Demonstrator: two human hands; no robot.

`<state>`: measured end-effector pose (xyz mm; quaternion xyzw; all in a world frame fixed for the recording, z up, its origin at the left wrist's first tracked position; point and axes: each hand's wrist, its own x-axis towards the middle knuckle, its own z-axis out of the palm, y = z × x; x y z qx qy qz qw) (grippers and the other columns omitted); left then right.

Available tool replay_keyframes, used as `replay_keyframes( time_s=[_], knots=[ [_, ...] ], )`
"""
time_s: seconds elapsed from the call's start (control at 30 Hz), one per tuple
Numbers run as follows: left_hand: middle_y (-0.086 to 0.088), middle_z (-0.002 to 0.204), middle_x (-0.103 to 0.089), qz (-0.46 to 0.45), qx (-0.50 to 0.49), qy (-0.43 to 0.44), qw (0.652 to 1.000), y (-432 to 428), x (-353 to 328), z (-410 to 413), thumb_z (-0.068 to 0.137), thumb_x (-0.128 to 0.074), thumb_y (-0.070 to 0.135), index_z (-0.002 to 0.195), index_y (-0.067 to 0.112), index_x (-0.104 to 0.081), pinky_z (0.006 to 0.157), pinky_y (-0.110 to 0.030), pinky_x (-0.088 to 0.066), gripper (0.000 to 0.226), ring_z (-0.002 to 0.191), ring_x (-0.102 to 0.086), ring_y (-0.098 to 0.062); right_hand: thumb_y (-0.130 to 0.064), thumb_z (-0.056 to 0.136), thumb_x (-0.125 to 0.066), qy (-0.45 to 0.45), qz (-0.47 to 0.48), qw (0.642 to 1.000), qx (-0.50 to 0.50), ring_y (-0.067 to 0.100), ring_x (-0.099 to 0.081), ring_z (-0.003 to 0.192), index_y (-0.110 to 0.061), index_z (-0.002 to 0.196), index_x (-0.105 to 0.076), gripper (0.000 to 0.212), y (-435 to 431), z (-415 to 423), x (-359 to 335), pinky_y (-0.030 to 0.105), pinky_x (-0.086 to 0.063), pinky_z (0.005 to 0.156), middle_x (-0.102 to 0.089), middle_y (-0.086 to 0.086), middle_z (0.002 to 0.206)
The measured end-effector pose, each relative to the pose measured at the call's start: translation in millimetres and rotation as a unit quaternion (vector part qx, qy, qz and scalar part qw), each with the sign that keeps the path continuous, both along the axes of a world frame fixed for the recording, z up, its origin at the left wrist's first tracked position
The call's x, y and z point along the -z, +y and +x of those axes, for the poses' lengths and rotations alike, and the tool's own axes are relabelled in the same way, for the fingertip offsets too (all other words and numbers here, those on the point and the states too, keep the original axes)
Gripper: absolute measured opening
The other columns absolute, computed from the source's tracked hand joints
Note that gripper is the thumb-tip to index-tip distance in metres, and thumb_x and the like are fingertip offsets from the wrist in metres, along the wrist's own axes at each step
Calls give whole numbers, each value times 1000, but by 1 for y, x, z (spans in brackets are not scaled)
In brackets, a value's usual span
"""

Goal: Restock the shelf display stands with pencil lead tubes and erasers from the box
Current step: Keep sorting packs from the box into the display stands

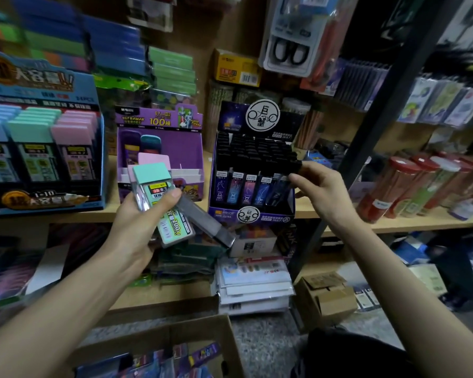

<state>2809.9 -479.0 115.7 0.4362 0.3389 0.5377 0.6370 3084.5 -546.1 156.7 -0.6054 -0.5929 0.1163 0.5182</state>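
Observation:
My left hand [137,222] grips a bundle of pencil lead tubes: a teal-capped tube [159,192], a pink-capped one behind it and a dark slim tube [208,222] sticking out to the right. My right hand [320,192] pinches a black-capped lead tube [280,186] at the front right corner of the dark purple display stand [253,214], which is packed with black-capped tubes. A purple display stand [161,132] between my hands holds only a few tubes. The cardboard box [224,350] with more packs lies on the floor below.
A blue display stand [38,148] of blue, teal and pink lead tubes fills the shelf's left. Red-lidded jars [399,186] stand at the right, past a dark metal shelf post [366,137]. Notebooks and a small carton [325,296] sit on the lower shelf.

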Motion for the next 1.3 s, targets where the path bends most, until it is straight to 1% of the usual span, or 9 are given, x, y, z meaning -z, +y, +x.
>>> replay_keyframes(
  time_s=[0.27, 0.47, 0.67, 0.77, 0.83, 0.93, 1.13, 1.2, 1.3],
  knots=[
    [0, 95, -69, 8, -1, 16, 1000, -4, -2, 0, 83, -65, 14, 106, 18, -61, 59, -23, -58, 23, 72, -69, -6, -16, 87, -65, -47, -33, 995, 83, 13, -65, 74, -16, 92, -67, 5, 8, 0, 6, 28, -53, 71, -68, -4, 78],
    [0, 98, -69, 3, 3, 15, 1000, -6, -6, 0, 80, -66, 17, 116, 15, -59, 61, -24, -55, 37, 78, -69, -9, -25, 87, -65, -123, -64, 977, 162, 20, -65, 88, -7, 102, -70, 24, 14, -10, 5, 35, -52, 82, -71, 8, 94],
    [4, 89, -71, -6, 7, -22, 1000, -8, -10, -3, 82, -66, 15, 97, 25, -63, 52, -23, -55, 18, 71, -71, -8, -34, 93, -55, -171, -37, 958, 226, 18, -61, 82, -9, 92, -66, 27, -7, -31, 0, 29, -43, 69, -67, 4, 85],
    [6, 85, -72, 1, 12, -31, 999, -11, -14, -4, 81, -66, 16, 96, 23, -64, 55, -25, -56, 17, 72, -71, -10, -37, 94, -50, -8, -66, 994, 83, 16, -64, 74, -16, 92, -62, 24, -25, -67, 3, 37, -52, 67, -66, 2, 84],
    [6, 82, -73, 2, 16, -39, 999, -14, -15, -4, 82, -65, 14, 93, 23, -64, 56, -25, -57, 14, 72, -71, -10, -35, 88, -60, 127, -136, 980, -70, 9, -65, 74, -24, 110, -56, 25, -32, -95, 10, 25, -54, 65, -63, -2, 102],
    [7, 77, -73, -14, 25, -56, 998, -19, -16, -5, 85, -63, 12, 87, 25, -64, 59, -29, -59, 14, 72, -71, -11, -21, 79, -74, 31, -139, 979, -144, -1, -59, 90, -31, 126, -45, 56, -34, -118, 23, 15, -47, 77, -53, -10, 120],
    [6, 71, -73, -64, 28, -58, 996, -22, -19, -10, 87, -61, 17, 84, 22, -63, 56, -26, -58, 6, 66, -71, -10, -7, 88, -62, -207, 45, 974, -86, 9, -57, 95, -9, 117, -60, 29, -37, -126, 27, 22, -49, 76, -60, -1, 102],
    [5, 72, -74, -74, 36, -47, 995, -21, -18, -11, 86, -62, 21, 85, 23, -64, 59, -28, -57, 3, 65, -71, -9, -7, 87, -63, -211, 75, 972, -76, 13, -60, 91, -6, 113, -62, 26, -38, -124, 24, 21, -48, 75, -63, 4, 99],
    [4, 75, -74, -74, 47, -24, 996, -22, -16, -11, 85, -63, 25, 89, 23, -65, 69, -33, -50, 4, 67, -71, -9, -10, 86, -65, -92, 58, 992, -68, 11, -65, 88, -11, 105, -66, 19, -39, -121, 20, 21, -52, 75, -67, -1, 94]
  ],
)
